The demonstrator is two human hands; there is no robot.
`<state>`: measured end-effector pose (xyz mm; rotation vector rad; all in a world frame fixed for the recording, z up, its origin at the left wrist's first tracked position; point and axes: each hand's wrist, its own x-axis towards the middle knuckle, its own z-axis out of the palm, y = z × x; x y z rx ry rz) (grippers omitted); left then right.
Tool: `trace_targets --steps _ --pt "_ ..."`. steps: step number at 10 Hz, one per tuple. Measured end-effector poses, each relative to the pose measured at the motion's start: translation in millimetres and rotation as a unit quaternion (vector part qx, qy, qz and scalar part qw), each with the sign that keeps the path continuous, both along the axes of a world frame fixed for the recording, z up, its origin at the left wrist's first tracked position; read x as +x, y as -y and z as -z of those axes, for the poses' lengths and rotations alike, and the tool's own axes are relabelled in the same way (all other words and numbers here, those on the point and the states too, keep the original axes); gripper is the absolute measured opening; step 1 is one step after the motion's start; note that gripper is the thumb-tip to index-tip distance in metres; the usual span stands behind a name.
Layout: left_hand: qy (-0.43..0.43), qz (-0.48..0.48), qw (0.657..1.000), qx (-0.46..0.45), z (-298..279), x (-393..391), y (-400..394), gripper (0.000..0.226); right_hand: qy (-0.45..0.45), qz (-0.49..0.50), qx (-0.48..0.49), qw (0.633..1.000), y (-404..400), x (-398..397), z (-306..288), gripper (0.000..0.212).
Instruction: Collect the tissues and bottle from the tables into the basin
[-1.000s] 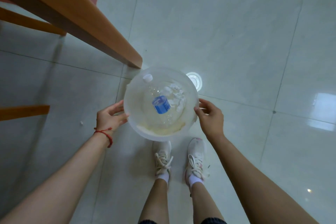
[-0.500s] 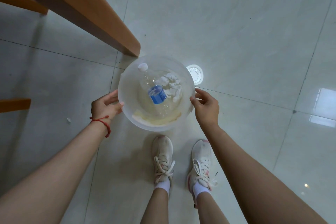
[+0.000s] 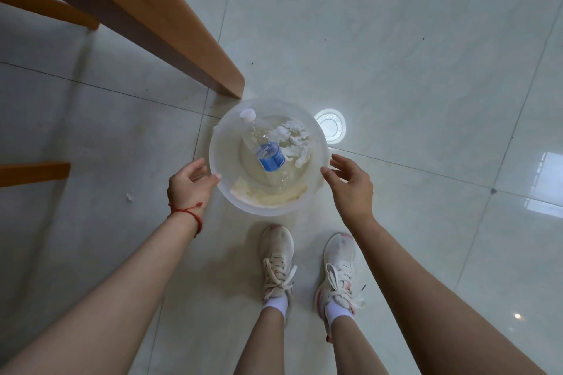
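The translucent plastic basin point(image 3: 222, 143) sits low by the floor tiles, just ahead of my shoes. Inside it lie a clear bottle point(image 3: 268, 155) with a blue label and white cap, and crumpled white tissues point(image 3: 297, 140) beside it. A yellowish patch shows at the basin's near bottom. My left hand point(image 3: 189, 186), with a red string on the wrist, is at the left rim with fingers loosened and the thumb tip touching it. To the right of the rim my right hand point(image 3: 350, 186) is spread, just off the plastic.
A slanted wooden table leg point(image 3: 182, 39) ends on the floor right behind the basin. A round floor drain point(image 3: 330, 129) lies to the basin's far right. More wooden furniture legs stand at the left, and a small white scrap point(image 3: 130, 196) lies on the tiles. My white shoes point(image 3: 277, 259) stand close behind.
The basin went down toward the floor near the table leg. Both hands, which gripped its rim before, have loosened, and the right one has come off it.
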<state>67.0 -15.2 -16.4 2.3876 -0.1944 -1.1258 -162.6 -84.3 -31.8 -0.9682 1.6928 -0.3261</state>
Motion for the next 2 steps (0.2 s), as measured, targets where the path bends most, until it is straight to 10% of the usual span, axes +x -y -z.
trace_targets --steps 2 --pt "0.021 0.106 0.994 0.004 -66.1 -35.3 0.7 0.047 -0.009 -0.051 -0.002 0.999 3.8 -7.0 -68.6 0.034"
